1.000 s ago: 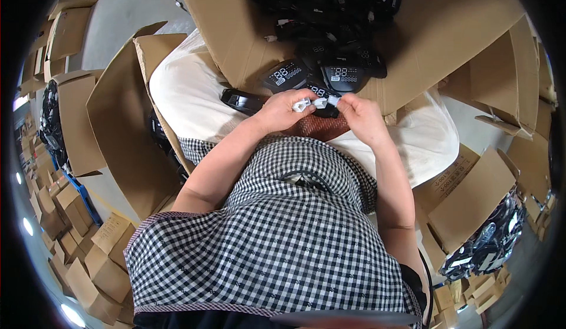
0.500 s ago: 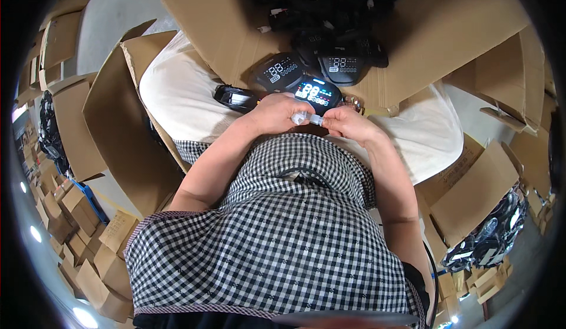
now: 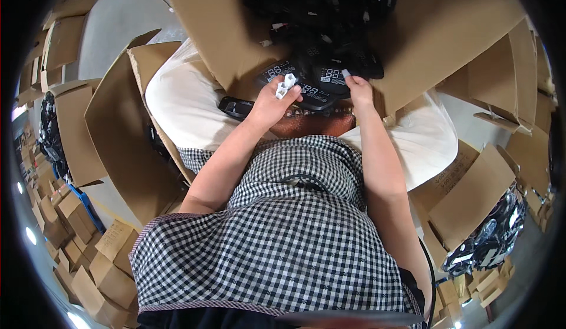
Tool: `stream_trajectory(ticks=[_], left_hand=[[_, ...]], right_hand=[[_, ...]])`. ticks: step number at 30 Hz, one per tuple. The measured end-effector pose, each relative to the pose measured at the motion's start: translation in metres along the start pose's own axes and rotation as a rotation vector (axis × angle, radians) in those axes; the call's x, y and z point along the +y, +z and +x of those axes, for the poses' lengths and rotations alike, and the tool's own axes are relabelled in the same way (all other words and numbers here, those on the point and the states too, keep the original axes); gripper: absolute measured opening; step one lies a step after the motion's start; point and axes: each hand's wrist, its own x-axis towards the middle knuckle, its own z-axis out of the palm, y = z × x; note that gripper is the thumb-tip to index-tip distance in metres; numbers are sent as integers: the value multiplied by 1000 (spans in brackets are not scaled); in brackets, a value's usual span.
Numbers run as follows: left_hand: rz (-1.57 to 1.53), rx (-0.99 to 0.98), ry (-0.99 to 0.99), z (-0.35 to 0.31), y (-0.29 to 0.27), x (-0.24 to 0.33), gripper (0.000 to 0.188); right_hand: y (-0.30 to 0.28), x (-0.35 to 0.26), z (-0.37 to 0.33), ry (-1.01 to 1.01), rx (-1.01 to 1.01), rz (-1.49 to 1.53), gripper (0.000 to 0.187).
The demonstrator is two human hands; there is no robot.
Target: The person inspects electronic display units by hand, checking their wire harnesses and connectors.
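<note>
Between its thumb and fingers my left hand [image 3: 273, 106] pinches white plastic connectors [image 3: 286, 86]. To the right, my right hand [image 3: 360, 91] grips a smaller white plug [image 3: 345, 73] that sticks up past the fingertips. The two hands are apart. Just behind and between them lies a black display unit [image 3: 316, 97] with pale printed digits, partly covered by my left fingers. Another black display unit [image 3: 331, 80] sits beyond it, and a third [image 3: 277, 70] is half hidden behind my left hand. Any cables on the connectors are hard to make out.
A large cardboard box [image 3: 421, 64] opens in front of me, with a dark heap of cabled units [image 3: 315, 11] inside. A black elongated part [image 3: 235, 107] rests left of my hands. Cardboard boxes stand on both sides; the right one [image 3: 471, 199] is beside bagged black parts [image 3: 486, 240].
My hands, together at the white connectors before, have separated; the right moved up and away with the small plug. The nearest display was lit and now looks dark.
</note>
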Motion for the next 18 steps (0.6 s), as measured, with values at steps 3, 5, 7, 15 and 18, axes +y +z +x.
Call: stream_trajectory(ticks=[3, 5, 7, 15, 18], left_hand=[[-116, 24, -15, 1, -5, 3, 28], [-110, 65, -7, -1, -10, 6, 25], [-81, 77, -14, 2, -8, 13, 20], [-413, -44, -31, 24, -16, 12, 22], [-380, -147, -144, 33, -17, 18, 25]], right_hand=[[-6, -10, -11, -400, 149, -291, 24], [-10, -48, -47, -595, 143, -617, 21], [-20, -55, -74, -809, 197, -461, 17], [-34, -61, -142, -828, -412, -259, 16], [-21, -51, -136, -804, -552, -230, 18]])
